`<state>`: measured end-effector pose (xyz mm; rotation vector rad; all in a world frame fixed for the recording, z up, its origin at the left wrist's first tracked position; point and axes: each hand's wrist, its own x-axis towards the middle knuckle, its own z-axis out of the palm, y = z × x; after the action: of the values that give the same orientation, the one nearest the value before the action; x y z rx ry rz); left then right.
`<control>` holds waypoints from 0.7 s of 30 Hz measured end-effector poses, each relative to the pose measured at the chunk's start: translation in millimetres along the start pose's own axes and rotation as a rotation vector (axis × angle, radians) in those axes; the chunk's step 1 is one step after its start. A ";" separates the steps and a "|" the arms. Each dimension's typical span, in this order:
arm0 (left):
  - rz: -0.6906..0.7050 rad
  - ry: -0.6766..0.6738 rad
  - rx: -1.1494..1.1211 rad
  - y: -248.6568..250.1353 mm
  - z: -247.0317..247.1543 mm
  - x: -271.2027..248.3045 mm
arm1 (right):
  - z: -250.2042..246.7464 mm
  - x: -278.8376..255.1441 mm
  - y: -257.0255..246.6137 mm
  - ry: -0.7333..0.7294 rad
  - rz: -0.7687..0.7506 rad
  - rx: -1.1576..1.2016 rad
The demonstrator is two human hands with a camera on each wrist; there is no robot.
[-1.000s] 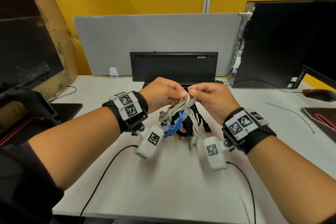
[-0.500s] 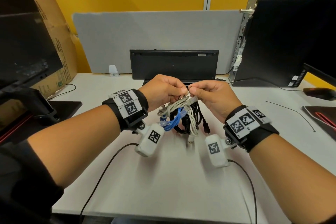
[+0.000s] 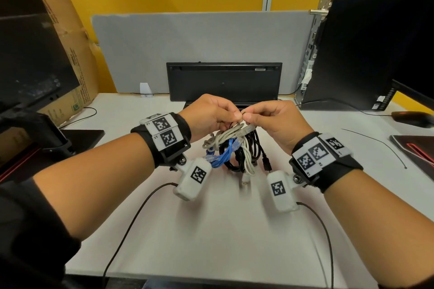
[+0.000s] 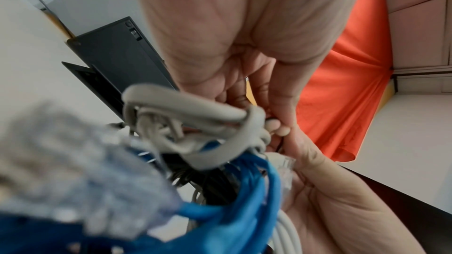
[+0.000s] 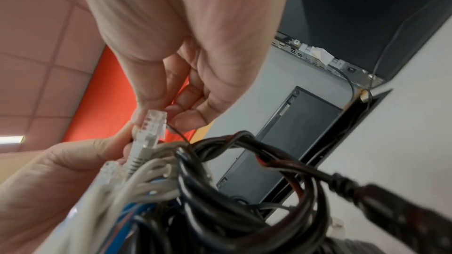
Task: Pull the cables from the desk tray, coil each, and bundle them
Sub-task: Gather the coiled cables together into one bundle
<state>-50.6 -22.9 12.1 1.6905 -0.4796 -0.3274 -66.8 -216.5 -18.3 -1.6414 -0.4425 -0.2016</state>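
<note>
A bundle of coiled cables (image 3: 234, 150) hangs just above the white desk (image 3: 211, 230). It has grey (image 3: 223, 136), blue (image 3: 225, 155), black (image 3: 254, 145) and white (image 3: 247, 159) coils. My left hand (image 3: 234, 115) pinches the bundle's top beside the grey cable's clear plug (image 5: 151, 128). My right hand (image 3: 247, 116) meets it fingertip to fingertip and pinches a thin black tie wire (image 5: 178, 132) that runs into the black coil (image 5: 244, 181). The left wrist view shows the grey loop (image 4: 186, 111) and blue coil (image 4: 244, 190) under my left fingertips (image 4: 276, 128).
Behind my hands the black desk tray lid (image 3: 223, 82) stands raised over its opening (image 5: 354, 115). A computer tower (image 3: 364, 54) stands at the right, a monitor (image 3: 30, 54) and cardboard box (image 3: 77, 73) at the left. A loose thin wire (image 3: 380, 145) and a mouse (image 3: 413, 118) lie to the right.
Almost nothing differs: both hands stay pinched together over the hanging bundle, with only slight shifts of the fingers.
</note>
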 end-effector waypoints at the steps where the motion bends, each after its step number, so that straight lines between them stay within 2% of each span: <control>1: -0.003 0.002 0.011 -0.2 -0.5 0.1 | -1.1 0.4 -1.1 -0.010 -0.012 -0.040; 6: -0.002 0.021 0.066 -3.8 -0.1 0.5 | -4.2 1.8 -5.7 -0.054 -0.037 -0.148; 11: 0.005 0.052 0.086 -7.3 0.1 1.6 | -3.4 1.2 -3.6 0.003 0.012 -0.086; 16: 0.007 0.099 0.075 -10.0 3.3 2.3 | -3.8 1.6 -5.3 -0.020 0.015 -0.101; 21: 0.000 0.108 0.028 -12.6 6.5 2.0 | -5.8 6.4 -11.5 -0.027 0.015 -0.226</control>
<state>-50.3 -27.9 -1.3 1.7255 -0.4055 -0.2287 -64.9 -220.5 -4.6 -1.8700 -0.4402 -0.2246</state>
